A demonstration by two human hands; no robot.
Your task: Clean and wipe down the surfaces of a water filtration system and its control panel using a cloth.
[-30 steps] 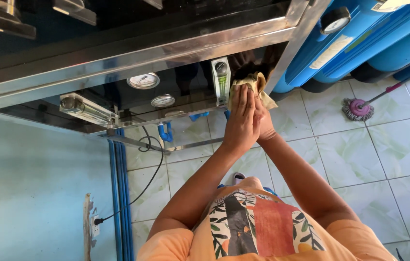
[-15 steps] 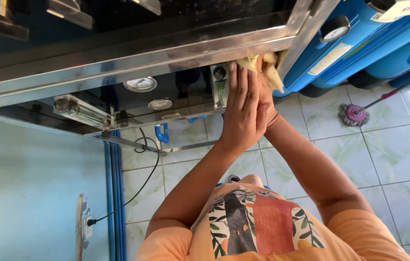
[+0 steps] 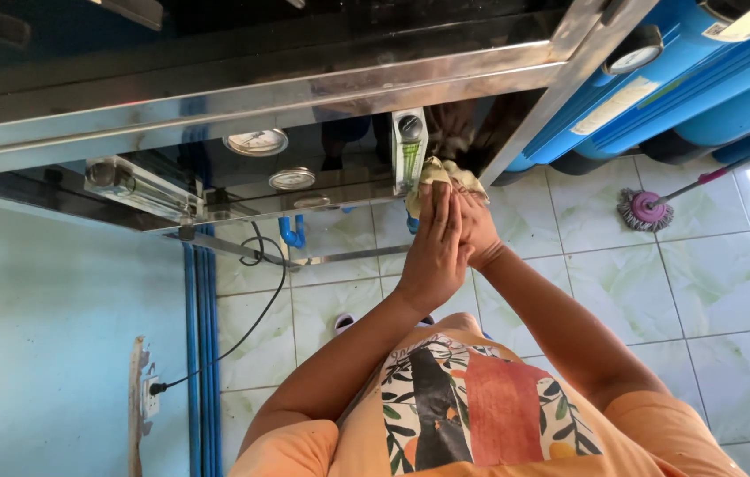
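Overhead, a long stainless steel frame (image 3: pixel 304 84) with a dark glossy panel (image 3: pixel 242 26) fills the upper part of the view, and its shiny underside carries two round pressure gauges (image 3: pixel 256 141) and a clear flow meter tube (image 3: pixel 410 150). Beside it to the right stand big blue filter tanks (image 3: pixel 702 79), one with a round gauge of its own. Pale green floor tiles (image 3: pixel 719 283) spread below, with a pink-and-grey mop head (image 3: pixel 644 209) lying on them near the tanks. On the other side a light blue wall (image 3: pixel 39 336) holds a socket with a black cable (image 3: pixel 256 318) plugged in, just beside blue vertical pipes (image 3: pixel 200 353).

Both arms of the person in the orange printed shirt (image 3: pixel 481 415) reach up to the frame. The left hand (image 3: pixel 435 252) lies flat, fingers straight and together, its fingertips on a yellowish cloth (image 3: pixel 446 174). The right hand (image 3: pixel 478 231) sits just behind it, touching it, fingers curled onto the same cloth; how firmly it grips I cannot tell. The cloth is bunched against the frame's lower edge, right beside the flow meter tube.
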